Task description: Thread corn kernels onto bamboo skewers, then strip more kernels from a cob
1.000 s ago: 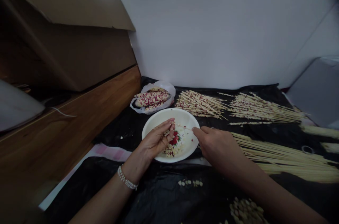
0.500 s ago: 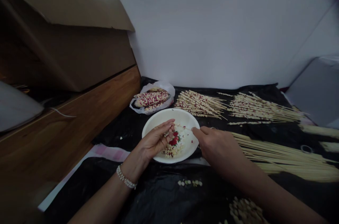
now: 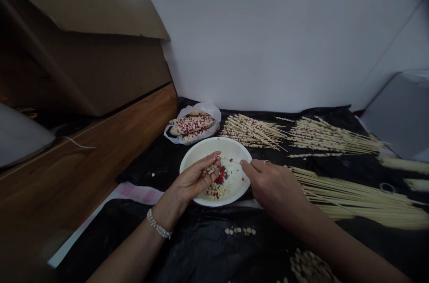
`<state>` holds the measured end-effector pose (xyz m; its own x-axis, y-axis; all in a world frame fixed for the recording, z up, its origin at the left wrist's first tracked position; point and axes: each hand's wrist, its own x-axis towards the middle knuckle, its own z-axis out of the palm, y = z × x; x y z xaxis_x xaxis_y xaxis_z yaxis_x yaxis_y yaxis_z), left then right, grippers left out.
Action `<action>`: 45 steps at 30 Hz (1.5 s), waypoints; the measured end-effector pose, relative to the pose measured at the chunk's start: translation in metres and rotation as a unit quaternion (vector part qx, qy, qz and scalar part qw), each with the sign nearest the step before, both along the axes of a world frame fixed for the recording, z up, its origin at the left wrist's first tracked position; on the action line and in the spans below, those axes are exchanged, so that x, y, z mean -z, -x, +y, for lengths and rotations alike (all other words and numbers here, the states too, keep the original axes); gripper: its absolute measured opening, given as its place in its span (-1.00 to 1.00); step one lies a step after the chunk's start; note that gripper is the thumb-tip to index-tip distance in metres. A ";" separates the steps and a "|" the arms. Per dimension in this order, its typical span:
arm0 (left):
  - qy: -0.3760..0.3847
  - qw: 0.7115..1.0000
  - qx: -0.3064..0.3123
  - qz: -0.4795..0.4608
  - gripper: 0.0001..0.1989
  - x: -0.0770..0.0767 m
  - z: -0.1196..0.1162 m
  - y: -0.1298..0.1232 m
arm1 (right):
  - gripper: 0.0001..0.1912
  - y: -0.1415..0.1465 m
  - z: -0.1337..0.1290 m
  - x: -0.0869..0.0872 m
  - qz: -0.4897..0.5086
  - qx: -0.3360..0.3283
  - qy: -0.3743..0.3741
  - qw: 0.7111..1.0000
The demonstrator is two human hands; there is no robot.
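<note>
Over a white bowl (image 3: 239,191) with a red flower design, my left hand (image 3: 197,176) is cupped, its fingers curled around several pale corn kernels (image 3: 210,169). My right hand (image 3: 271,180) pinches a thin skewer (image 3: 234,161) at the bowl's right rim. The skewer points left, its far end at my left fingertips, partly hidden by them. Loose corn kernels (image 3: 217,191) lie in the bottom of the bowl. A beaded bracelet circles my left wrist.
Behind the bowl are corn cobs (image 3: 192,127) in a plastic bag and two piles of kernel-threaded skewers (image 3: 251,130). Bare skewers (image 3: 355,198) lie at right. Kernels (image 3: 239,231) sit on black sheeting in front. A cardboard box (image 3: 110,68) stands left.
My right hand has shifted slightly left with the skewer, closer to my left fingertips. The left hand remains cupped over the bowl, nearly still.
</note>
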<state>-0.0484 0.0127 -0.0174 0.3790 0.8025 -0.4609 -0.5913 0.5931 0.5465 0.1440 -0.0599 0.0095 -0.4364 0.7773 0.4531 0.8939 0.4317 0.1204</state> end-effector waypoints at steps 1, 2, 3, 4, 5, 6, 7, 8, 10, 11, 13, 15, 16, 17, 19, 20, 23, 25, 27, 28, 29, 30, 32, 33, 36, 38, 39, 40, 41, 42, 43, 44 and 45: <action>0.004 1.000 0.004 -0.005 -0.80 0.000 0.000 0.000 | -0.71 0.000 0.000 0.001 0.004 -0.003 -0.007 1.000; 0.007 1.000 0.008 -0.008 -0.81 -0.001 0.000 0.000 | -0.72 0.000 0.001 0.002 0.006 -0.005 -0.012 1.000; 0.009 1.000 0.012 -0.010 -0.82 -0.001 0.001 0.000 | -0.71 0.000 0.001 0.003 0.007 -0.005 -0.016 1.000; 0.010 1.000 0.015 -0.009 -0.83 -0.001 0.001 0.001 | -0.71 0.000 0.001 0.005 0.007 -0.005 -0.018 1.000; 0.011 1.000 0.016 -0.006 -0.84 -0.001 0.001 0.001 | -0.71 0.000 0.002 0.006 0.008 -0.005 -0.021 1.000; 0.012 1.000 0.018 -0.001 -0.84 -0.002 0.001 0.001 | -0.72 0.000 0.002 0.007 0.009 -0.005 -0.023 1.000; 0.013 1.000 0.019 0.004 -0.85 -0.001 0.002 0.001 | -0.73 0.001 0.002 0.009 0.009 -0.006 -0.025 1.000; 0.014 1.000 0.022 0.009 -0.85 -0.001 0.002 0.001 | -0.75 0.001 0.003 0.010 0.010 -0.007 -0.027 1.000; 0.009 0.999 0.030 0.019 -0.84 0.001 0.002 0.000 | -0.77 0.002 0.003 0.014 0.013 -0.007 -0.028 0.999; 0.003 0.999 0.037 0.022 -0.83 0.003 0.002 0.000 | -0.76 0.002 0.003 0.015 0.015 -0.008 -0.027 0.999; -0.007 0.998 0.062 0.027 -0.81 0.007 0.001 -0.002 | -0.76 0.003 0.004 0.018 0.022 -0.014 -0.028 0.999; -0.014 0.996 0.081 0.030 -0.78 0.010 0.000 -0.004 | -0.76 0.003 0.004 0.020 0.028 -0.022 -0.029 0.999; -0.015 0.996 0.082 0.026 -0.78 0.011 -0.001 -0.005 | -0.75 0.002 0.005 0.020 0.028 -0.023 -0.029 0.999; -0.014 0.997 0.078 0.016 -0.78 0.010 -0.002 -0.007 | -0.74 0.001 0.005 0.020 0.027 -0.021 -0.027 0.999; -0.014 0.998 0.062 -0.013 -0.80 0.008 -0.004 -0.008 | -0.71 0.000 0.006 0.017 0.023 -0.007 -0.016 1.000; -0.016 0.998 0.060 -0.027 -0.80 0.006 -0.005 -0.008 | -0.70 -0.001 0.006 0.015 0.020 0.003 -0.008 1.000; -0.037 0.996 0.077 -0.036 -0.62 0.002 -0.005 -0.006 | -0.73 -0.004 0.006 0.008 0.014 0.028 0.016 0.999; -0.051 0.995 0.084 -0.027 -0.48 0.002 -0.005 -0.005 | -0.74 -0.005 0.006 0.007 0.014 0.037 0.028 0.999; -0.052 0.996 0.077 -0.017 -0.45 0.003 -0.005 -0.004 | -0.73 -0.005 0.006 0.006 0.017 0.041 0.032 0.999; -0.049 0.996 0.071 -0.015 -0.48 0.004 -0.005 -0.004 | -0.73 -0.005 0.006 0.007 0.018 0.040 0.033 0.998; -0.046 0.997 0.062 -0.011 -0.51 0.004 -0.005 -0.005 | -0.72 -0.005 0.006 0.007 0.018 0.039 0.035 0.998; -0.043 0.998 0.054 -0.007 -0.54 0.003 -0.005 -0.005 | -0.72 -0.005 0.006 0.007 0.018 0.039 0.037 0.998; -0.041 0.998 0.038 0.001 -0.60 0.002 -0.006 -0.006 | -0.72 -0.005 0.006 0.006 0.016 0.039 0.047 0.998; -0.042 0.999 0.034 0.005 -0.63 0.002 -0.006 -0.007 | -0.73 -0.005 0.005 0.006 0.014 0.041 0.052 0.998; -0.051 0.998 0.027 0.017 -0.71 0.000 -0.008 -0.008 | -0.74 -0.005 0.005 0.005 0.010 0.042 0.060 0.997; -0.047 0.998 0.024 0.021 -0.73 0.000 -0.008 -0.008 | -0.72 -0.005 0.006 0.006 0.010 0.039 0.051 0.998; -0.042 0.999 0.023 0.019 -0.71 -0.001 -0.008 -0.008 | -0.71 -0.006 0.006 0.008 0.011 0.037 0.044 0.998; -0.034 0.999 0.022 0.015 -0.68 -0.001 -0.007 -0.008 | -0.69 -0.006 0.007 0.009 0.014 0.034 0.037 0.999; -0.025 0.999 0.022 0.009 -0.65 -0.001 -0.007 -0.008 | -0.69 -0.006 0.007 0.010 0.015 0.031 0.031 0.999; -0.018 1.000 0.022 0.004 -0.63 -0.001 -0.006 -0.008 | -0.69 -0.007 0.007 0.010 0.015 0.028 0.027 0.999; -0.013 1.000 0.020 0.002 -0.63 -0.001 -0.006 -0.008 | -0.70 -0.007 0.007 0.011 0.015 0.025 0.026 0.999; -0.011 1.000 0.017 0.002 -0.64 0.000 -0.005 -0.008 | -0.72 -0.007 0.007 0.011 0.016 0.025 0.026 0.999; -0.013 1.000 0.017 0.003 -0.66 0.000 -0.005 -0.008 | -0.74 -0.006 0.007 0.010 0.015 0.025 0.028 0.999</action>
